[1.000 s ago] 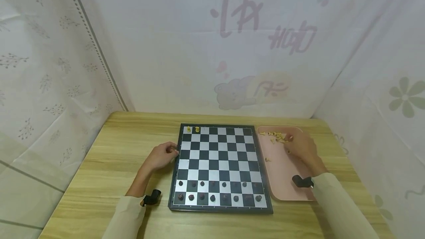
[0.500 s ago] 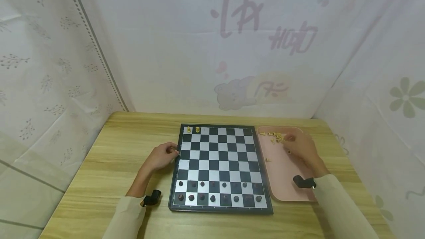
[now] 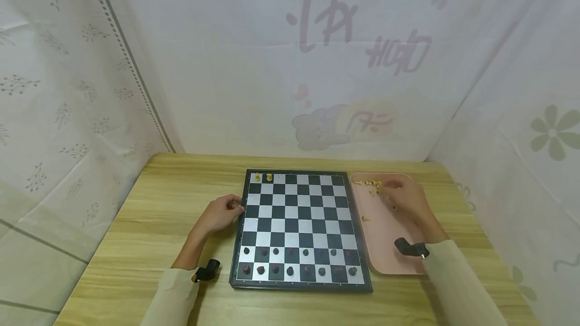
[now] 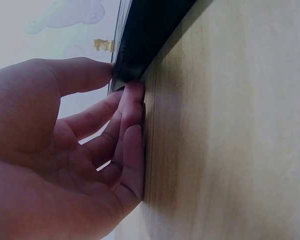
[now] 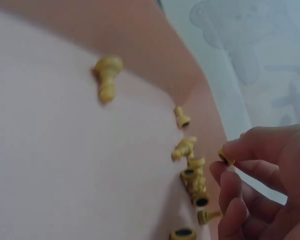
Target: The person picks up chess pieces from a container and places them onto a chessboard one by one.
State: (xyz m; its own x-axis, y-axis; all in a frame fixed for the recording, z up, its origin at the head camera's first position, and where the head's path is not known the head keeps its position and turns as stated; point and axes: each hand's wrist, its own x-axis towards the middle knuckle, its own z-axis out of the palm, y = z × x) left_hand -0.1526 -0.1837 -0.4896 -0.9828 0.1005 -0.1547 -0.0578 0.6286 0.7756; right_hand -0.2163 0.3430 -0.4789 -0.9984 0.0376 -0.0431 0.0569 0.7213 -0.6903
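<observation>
My left hand point(image 3: 220, 214) holds the left edge of the chessboard point(image 3: 299, 219). In the left wrist view the thumb is at the top of its dark rim point(image 4: 145, 40) and the curled fingers point(image 4: 132, 102) are at its side, near the tabletop. Over the pink tray point(image 3: 385, 255), my right hand point(image 3: 405, 200) pinches a yellow chess piece point(image 5: 226, 157) between thumb and fingertips; most of that piece is hidden. Other yellow pieces point(image 5: 184, 148) lie in a loose cluster beneath the fingers. One lone yellow piece point(image 5: 107, 77) lies apart, near the tray wall.
Two yellow pieces stand at the board's far left corner, one of them a knight point(image 3: 269, 177). Two rows of dark pieces point(image 3: 290, 270) stand along its near side. The tray adjoins the board's right side on the wooden table point(image 3: 181, 180). A printed cloth point(image 3: 254, 64) hangs behind.
My right hand has shifted slightly left over the tray and now covers part of the yellow cluster. The left hand and the board have stayed put.
</observation>
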